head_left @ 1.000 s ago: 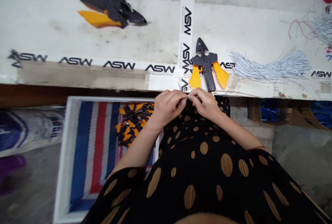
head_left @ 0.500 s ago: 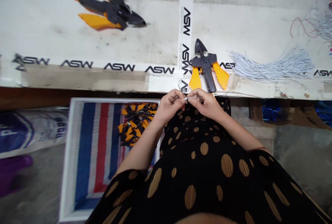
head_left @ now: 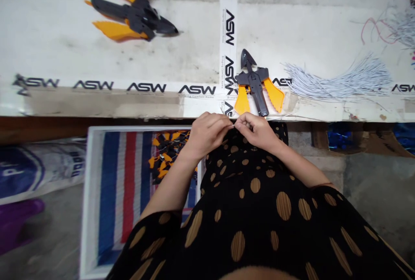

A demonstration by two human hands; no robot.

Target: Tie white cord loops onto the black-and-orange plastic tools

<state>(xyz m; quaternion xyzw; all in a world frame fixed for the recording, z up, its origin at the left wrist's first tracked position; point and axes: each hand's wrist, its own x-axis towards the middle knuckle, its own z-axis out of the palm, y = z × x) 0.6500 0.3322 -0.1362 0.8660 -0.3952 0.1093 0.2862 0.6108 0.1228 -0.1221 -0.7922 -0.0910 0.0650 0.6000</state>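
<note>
"Are our fingers closed?"

"Yes, our left hand [head_left: 209, 135] and right hand [head_left: 257, 132] pinch a thin white wire [head_left: 234, 126] between them, at the table edge [head_left: 97, 109]."

"How do we do this well?"

"We grip close together, with steady fingertips."

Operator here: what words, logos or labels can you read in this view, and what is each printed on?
"ASW": repeated in black on the white tape along the table edge and up the crossing strip.
"Bringing Comfort Home": tiny print beside the logos on that tape, barely legible.
Blue lettering on the white sack at left: too blurred to read.
</note>
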